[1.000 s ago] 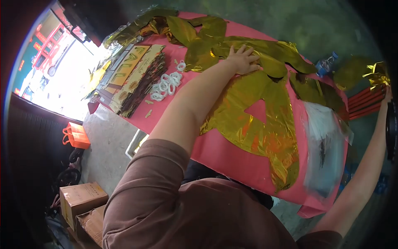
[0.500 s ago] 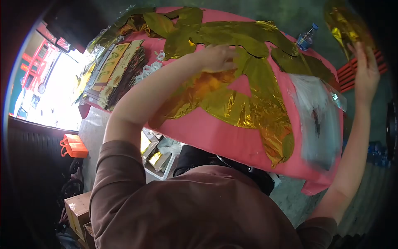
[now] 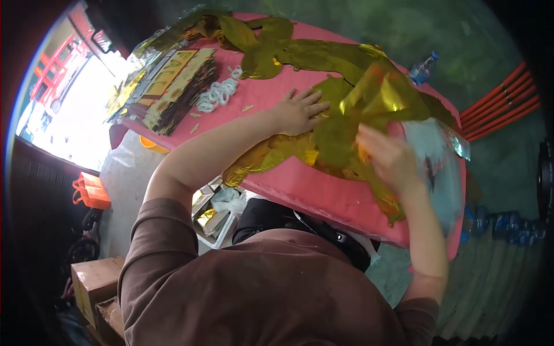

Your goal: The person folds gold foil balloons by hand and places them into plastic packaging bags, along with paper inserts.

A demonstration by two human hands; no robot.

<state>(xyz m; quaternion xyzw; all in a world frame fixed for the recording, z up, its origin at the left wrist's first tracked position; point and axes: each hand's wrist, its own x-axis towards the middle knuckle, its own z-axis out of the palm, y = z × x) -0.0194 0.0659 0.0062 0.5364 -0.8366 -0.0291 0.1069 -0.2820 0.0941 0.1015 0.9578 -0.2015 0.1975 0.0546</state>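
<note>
Flat gold foil balloons (image 3: 340,144) lie overlapping in the middle of the pink-covered table (image 3: 288,173). My left hand (image 3: 297,111) rests on their left edge, palm down and fingers spread. A creased gold foil sheet (image 3: 378,98), smeared by motion, lies or flaps over the pile. My right hand (image 3: 389,158) is at the near right side of this foil, fingertips pointing into it. Its fingers are blurred, so whether they pinch the foil does not show. More flat gold foil balloons (image 3: 323,53) stretch along the far side.
Printed card packets (image 3: 173,81) and coiled white ribbon (image 3: 218,95) are at the left. Clear plastic sleeves (image 3: 435,179) lie at the right edge, a water bottle (image 3: 424,68) beyond. Red poles (image 3: 502,101) stand right; a white crate (image 3: 216,222) is below.
My right hand has come from far right in to the middle, and the raised foil is now over the pile. My left hand has flattened out. The view has shifted slightly.
</note>
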